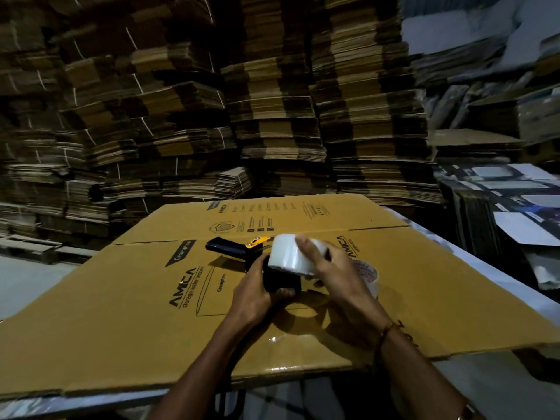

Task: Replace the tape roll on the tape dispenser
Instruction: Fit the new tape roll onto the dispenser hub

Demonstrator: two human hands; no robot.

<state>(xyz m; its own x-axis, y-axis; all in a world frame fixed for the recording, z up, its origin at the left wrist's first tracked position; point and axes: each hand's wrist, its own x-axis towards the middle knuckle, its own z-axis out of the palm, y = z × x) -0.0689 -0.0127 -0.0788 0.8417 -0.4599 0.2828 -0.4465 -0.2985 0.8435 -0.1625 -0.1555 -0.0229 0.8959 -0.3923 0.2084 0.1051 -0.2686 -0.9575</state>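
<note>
A black tape dispenser (230,249) with a dark handle and a yellow blade guard lies on a flattened cardboard box (127,298). My left hand (257,294) grips the dispenser's black round hub end. My right hand (330,268) holds a full white tape roll (286,256) tilted just above that hub. Partly hidden behind my right wrist, a second, thinner roll with a printed core (368,272) rests on the cardboard.
The cardboard sheet covers a pale table (472,259). Tall stacks of flat cartons (272,101) rise behind it. More boxes and printed sheets (515,201) crowd the right side. A pallet sits low at the far left.
</note>
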